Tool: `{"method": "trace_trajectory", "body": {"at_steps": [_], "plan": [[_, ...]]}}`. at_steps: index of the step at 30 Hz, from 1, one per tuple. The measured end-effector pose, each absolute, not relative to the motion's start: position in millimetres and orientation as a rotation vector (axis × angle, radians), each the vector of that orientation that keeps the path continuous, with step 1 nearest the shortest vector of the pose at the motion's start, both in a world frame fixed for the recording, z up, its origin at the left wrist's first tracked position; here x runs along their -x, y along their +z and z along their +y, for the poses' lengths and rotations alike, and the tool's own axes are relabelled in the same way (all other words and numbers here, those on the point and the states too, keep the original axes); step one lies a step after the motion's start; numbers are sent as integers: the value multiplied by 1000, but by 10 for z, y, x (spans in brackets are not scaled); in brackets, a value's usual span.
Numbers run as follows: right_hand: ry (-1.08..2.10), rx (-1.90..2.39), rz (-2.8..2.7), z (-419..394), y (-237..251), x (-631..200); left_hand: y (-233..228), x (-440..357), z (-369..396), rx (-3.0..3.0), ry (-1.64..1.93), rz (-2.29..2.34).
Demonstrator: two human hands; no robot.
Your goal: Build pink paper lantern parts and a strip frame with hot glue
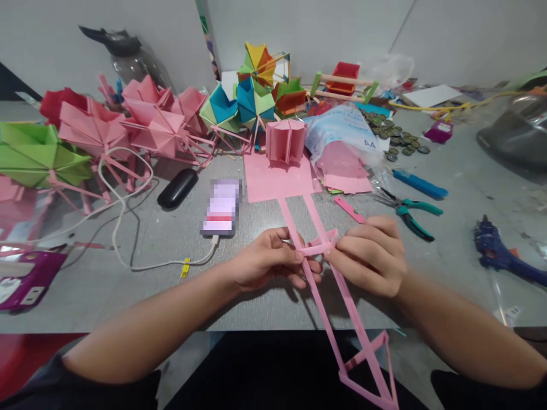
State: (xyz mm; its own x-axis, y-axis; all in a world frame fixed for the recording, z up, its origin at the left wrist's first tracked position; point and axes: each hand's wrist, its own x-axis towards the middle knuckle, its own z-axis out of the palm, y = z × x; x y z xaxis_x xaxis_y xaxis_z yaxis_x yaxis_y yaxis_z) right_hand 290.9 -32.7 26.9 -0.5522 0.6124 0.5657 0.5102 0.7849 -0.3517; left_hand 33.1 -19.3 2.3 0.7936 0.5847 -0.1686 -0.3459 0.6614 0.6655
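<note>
Both hands hold a long pink paper-strip frame (354,310) over the table's front edge. Its two long strips run from the pink sheet down past the edge, ending in a triangular piece near my lap. My left hand (273,259) pinches the left strip where a short cross strip (316,249) meets it. My right hand (371,256) pinches the other end of that cross strip, beside the right long strip. Beyond the hands, a pleated pink paper drum (286,141) stands on a flat pink sheet (260,179).
Pink, green and multicoloured folded-paper wheels (158,122) line the back left. A phone (221,206) on a white cable and a black case (178,188) lie left. Rightward are a pink cutter (349,209), pliers (412,215), a blue cutter (420,184) and a glue gun (508,253).
</note>
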Motion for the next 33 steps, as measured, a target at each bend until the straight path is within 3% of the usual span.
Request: {"method": "trace_trajectory", "body": {"at_steps": [11,33], "plan": [[-549,505,-2278,-329,397,-2772,-16,-347,-196,-679,552,348],[-608,464,-2263,-172,313,-2797,-6,-353,-163,-717,617,516]]}}
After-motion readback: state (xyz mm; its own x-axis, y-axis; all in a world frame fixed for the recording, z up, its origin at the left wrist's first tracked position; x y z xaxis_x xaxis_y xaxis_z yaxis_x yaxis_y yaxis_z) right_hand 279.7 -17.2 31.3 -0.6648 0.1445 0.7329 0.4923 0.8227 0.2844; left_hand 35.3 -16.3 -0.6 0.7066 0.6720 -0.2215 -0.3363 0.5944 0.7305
